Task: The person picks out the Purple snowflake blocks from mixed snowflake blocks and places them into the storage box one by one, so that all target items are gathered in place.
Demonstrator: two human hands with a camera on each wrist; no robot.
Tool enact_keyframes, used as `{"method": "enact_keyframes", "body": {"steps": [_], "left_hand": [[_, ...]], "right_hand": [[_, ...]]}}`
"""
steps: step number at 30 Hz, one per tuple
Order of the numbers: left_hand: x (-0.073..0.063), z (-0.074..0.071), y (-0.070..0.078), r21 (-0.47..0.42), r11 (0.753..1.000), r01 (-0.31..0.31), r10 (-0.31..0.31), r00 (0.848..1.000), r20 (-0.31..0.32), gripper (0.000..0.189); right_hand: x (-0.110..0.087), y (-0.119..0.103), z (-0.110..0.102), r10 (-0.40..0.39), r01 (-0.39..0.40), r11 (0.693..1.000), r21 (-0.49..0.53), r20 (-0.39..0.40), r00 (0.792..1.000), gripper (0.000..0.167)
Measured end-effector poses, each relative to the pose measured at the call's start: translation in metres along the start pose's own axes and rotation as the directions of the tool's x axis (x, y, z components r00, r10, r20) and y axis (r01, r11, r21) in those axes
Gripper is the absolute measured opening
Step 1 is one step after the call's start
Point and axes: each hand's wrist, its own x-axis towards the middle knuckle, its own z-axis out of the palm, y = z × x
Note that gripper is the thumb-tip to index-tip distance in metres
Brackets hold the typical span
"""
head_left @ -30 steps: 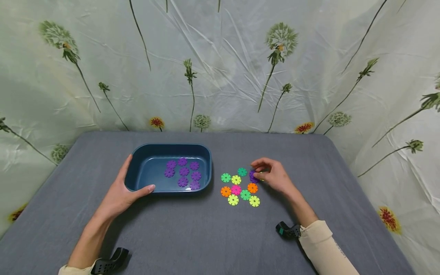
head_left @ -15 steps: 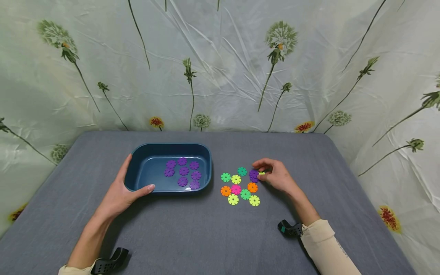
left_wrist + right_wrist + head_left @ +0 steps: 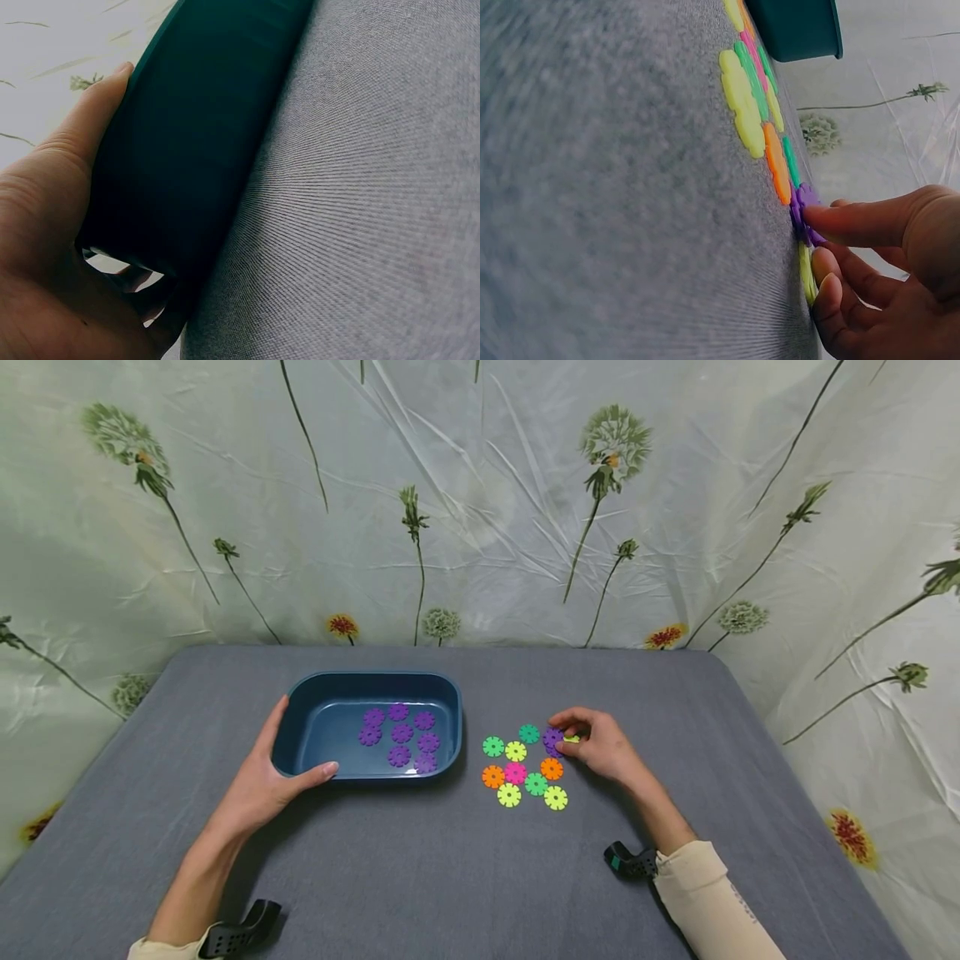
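Observation:
My left hand (image 3: 258, 785) grips the left end of a dark blue plastic basin (image 3: 322, 739), thumb on the near rim; the left wrist view shows its fingers (image 3: 154, 296) bent around the end wall. Several purple notched discs (image 3: 401, 733) lie inside, mostly in the right half. To the basin's right, my right hand (image 3: 603, 745) pinches a purple notched disc (image 3: 808, 196) at the far right of a loose group. Another purple disc lies just under it, partly covered. A yellow disc (image 3: 805, 274) sits beneath the curled fingers, mostly hidden in the head view.
Green (image 3: 492, 747), yellow (image 3: 556, 797), orange (image 3: 551, 769) and pink (image 3: 515, 773) notched discs lie flat between basin and right hand. A grey cloth (image 3: 420, 877) covers the table. Behind the far edge hangs a dandelion-patterned curtain (image 3: 495, 527).
My right hand has shifted only slightly around the purple discs, sliding the top one a little against the one below. The left hand and basin have stayed put.

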Motion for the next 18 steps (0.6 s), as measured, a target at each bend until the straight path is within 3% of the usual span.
{"method": "enact_keyframes", "body": {"steps": [18], "left_hand": [[-0.001,0.0,0.0,0.023,1.0,0.018,-0.018,1.0,0.001,0.127]], "right_hand": [[0.006,-0.019,0.008,0.033,-0.031,0.997,0.066,-0.032,0.999,0.018]]}}
